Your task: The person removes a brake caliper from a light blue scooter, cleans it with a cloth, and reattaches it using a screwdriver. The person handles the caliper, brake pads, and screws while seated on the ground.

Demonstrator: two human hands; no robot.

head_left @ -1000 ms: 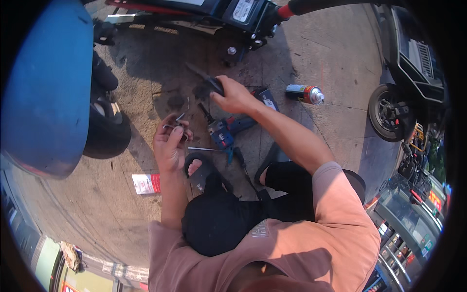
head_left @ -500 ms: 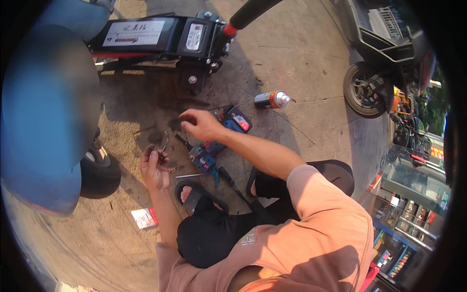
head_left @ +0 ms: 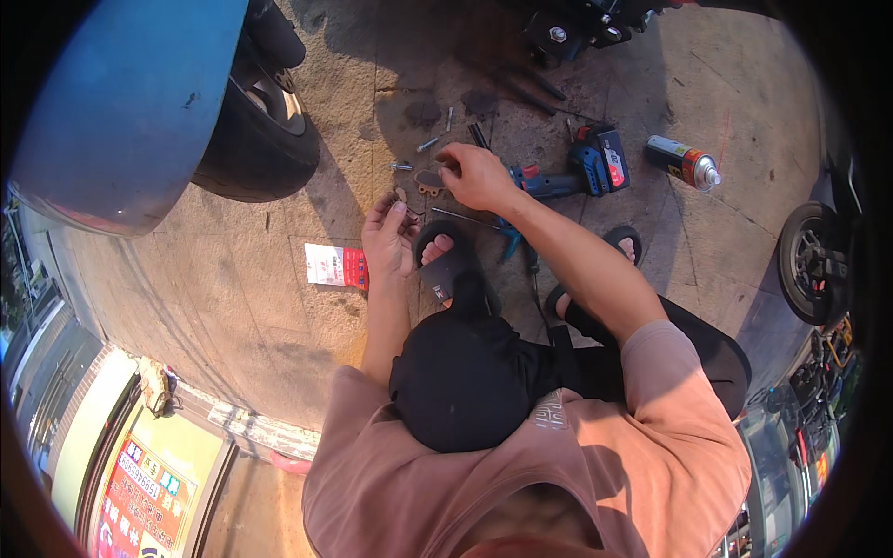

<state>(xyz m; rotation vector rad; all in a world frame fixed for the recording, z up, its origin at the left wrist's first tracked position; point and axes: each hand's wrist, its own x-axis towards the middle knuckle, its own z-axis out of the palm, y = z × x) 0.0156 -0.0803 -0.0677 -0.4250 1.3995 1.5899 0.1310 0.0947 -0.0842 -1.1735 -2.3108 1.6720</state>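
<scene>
My left hand (head_left: 389, 240) is closed, its thumb and fingers pinching a small tan piece (head_left: 401, 195). A thin dark bit sticks out beside those fingers; I cannot tell its kind. My right hand (head_left: 476, 177) is closed too, fingertips on the edge of a brake pad (head_left: 429, 182) with copper-coloured, holed ears. Several bolts, one a silver bolt (head_left: 401, 166), lie just beyond my hands. Under my right wrist and forearm is a blue cordless power tool (head_left: 553, 183) with a black-and-red battery. A thin metal rod (head_left: 465, 219) rests on the ground by my sandal.
A red-and-white packet (head_left: 335, 266) lies left of my left arm. The spray can (head_left: 684, 163) is on its side at right. A blue vehicle body (head_left: 121, 102) and black tyre (head_left: 260, 149) stand at left. Black jack parts (head_left: 567, 37) are at the top, a parked wheel (head_left: 811, 265) far right.
The view has swung left, so the ground things sit farther right and the jack is mostly out of view. My hands have come closer together; the brake pad is now plainly visible at my right fingertips.
</scene>
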